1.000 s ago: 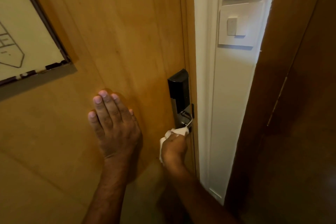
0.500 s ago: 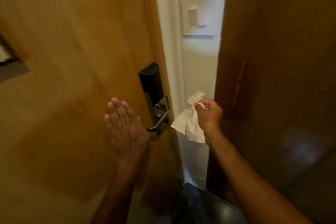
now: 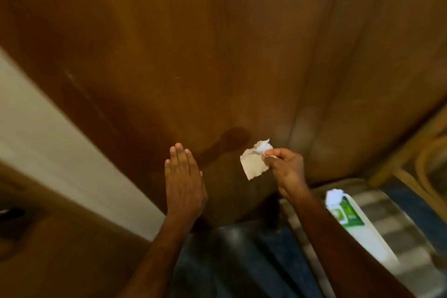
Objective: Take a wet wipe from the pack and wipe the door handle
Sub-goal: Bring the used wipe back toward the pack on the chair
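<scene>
1. Right hand (image 3: 287,172), just right of the frame's centre, pinches a crumpled white wet wipe (image 3: 255,161) between thumb and fingertips, the other fingers curled in; the wipe hangs to the hand's left, clear of everything else.
2. Left hand (image 3: 183,184), lower centre, is flat and empty, fingers straight and pressed together, pointing up the frame; whether it touches the wood behind it cannot be told.
3. Behind both hands, a broad brown wooden panel (image 3: 217,55) fills the upper frame, blurred, with a hand's shadow on it between the two hands.
4. Lower right, beside the right forearm, the wet wipe pack (image 3: 350,218) shows white and green, a white tuft of wipe poking from its top; it lies on a grey-and-white checked surface (image 3: 391,215).
5. A pale white strip (image 3: 48,133) runs diagonally across the left of the frame.
6. At the bottom centre, between the forearms, a dark blue floor (image 3: 242,261).
</scene>
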